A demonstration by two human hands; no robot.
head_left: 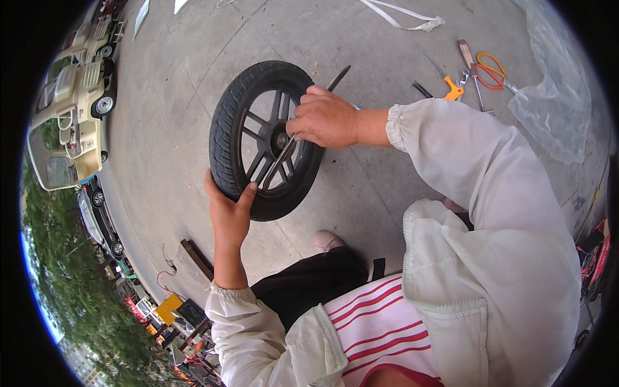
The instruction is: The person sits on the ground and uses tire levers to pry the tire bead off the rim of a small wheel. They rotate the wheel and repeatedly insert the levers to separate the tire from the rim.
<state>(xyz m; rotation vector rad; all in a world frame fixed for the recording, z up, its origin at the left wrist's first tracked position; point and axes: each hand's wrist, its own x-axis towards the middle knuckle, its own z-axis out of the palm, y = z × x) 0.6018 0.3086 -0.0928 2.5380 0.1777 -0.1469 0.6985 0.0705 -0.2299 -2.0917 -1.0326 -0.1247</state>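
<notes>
Over grey ground [174, 148], our left hand [230, 211] pinches a tyre [223, 138], right hand [327, 118] a bar [279, 161]. Pushed hard, the bar could slip.

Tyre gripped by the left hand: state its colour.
The tyre is black, seen in the head view.

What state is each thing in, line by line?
Wheel, tilted, tyre fitted
Metal lever, gripped in right hand
Left hand, closed on the tyre
Jacket, open at the front
Plastic bag, crumpled, on the ground
Scissors, on the ground; open or shut unclear
White strap, lying loose
</notes>
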